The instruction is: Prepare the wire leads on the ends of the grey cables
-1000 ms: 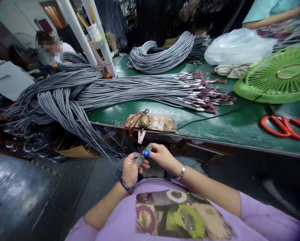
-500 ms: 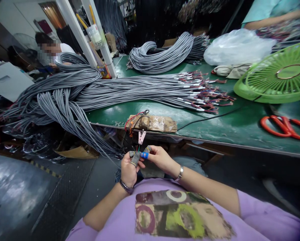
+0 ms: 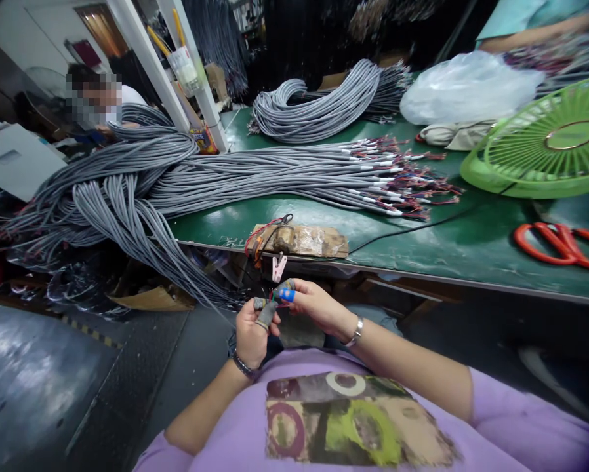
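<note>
Firstly, at the far left, a co-worker in a white top sits behind a large bundle of grey cables. The bundle lies across the green table, its stripped ends pointing right, and some cables hang over the near left edge. A white post stands at the far side of the bundle.

Near the centre, the left hand is positioned in front of the table edge, its covered thumb and forefinger pinching thin coloured wires. The wires project upward between both hands. Just beyond them, a pink clip hangs at the near edge of a wooden block. To the right, the right hand has its blue-wrapped thumb and covered forefinger pressed together at the wires; the exact strand gripped cannot be told.

Behind the bundle rests a cable coil. Further right are a white plastic bag, a green fan and, nearer, red-handled scissors
</note>
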### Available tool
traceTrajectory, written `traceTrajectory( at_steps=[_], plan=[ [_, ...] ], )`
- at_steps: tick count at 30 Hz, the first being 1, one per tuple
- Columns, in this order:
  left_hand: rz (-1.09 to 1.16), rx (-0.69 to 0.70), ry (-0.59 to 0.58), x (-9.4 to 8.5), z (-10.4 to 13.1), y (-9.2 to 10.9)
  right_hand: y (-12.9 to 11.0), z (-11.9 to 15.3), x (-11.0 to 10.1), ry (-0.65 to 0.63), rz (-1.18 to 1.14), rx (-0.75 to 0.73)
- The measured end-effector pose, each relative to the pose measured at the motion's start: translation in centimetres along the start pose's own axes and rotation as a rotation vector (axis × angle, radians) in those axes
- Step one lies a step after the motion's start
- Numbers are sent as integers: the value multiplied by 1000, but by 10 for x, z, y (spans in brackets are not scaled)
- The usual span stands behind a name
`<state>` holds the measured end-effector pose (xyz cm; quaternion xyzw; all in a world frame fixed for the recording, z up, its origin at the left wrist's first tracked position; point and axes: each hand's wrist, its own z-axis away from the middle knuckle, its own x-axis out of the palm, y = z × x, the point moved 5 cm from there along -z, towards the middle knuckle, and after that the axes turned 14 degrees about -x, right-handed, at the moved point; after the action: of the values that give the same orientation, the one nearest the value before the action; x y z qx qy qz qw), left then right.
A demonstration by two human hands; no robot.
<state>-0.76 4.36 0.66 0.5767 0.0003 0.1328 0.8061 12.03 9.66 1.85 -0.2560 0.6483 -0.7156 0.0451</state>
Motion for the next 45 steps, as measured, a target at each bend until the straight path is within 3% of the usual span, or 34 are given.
traceTrajectory(
  at_steps=[8,13,20,26,31,35,41,45],
  plan=[
    [-26,1,11,0,0,-1,2,-1,0,43,57,-78],
    [13,-39,7,-1,-2,0,4,1,-5,111,25,-32],
    [-48,-21,13,2,0,-1,1,-2,4,40,28,-38],
    [75,-77,10,1,0,4,3,1,0,77,-5,-64],
    [107,-193,-131,1,-6,13,5,-9,-15,156,-237,32],
    [115,-261,-254,2,-14,17,4,-26,-14,87,-325,125],
    [172,-289,-331,6,-25,19,2,-41,-1,-1,-423,97],
    [169,-335,-350,9,-29,15,6,-42,0,77,-556,140]
  ],
)
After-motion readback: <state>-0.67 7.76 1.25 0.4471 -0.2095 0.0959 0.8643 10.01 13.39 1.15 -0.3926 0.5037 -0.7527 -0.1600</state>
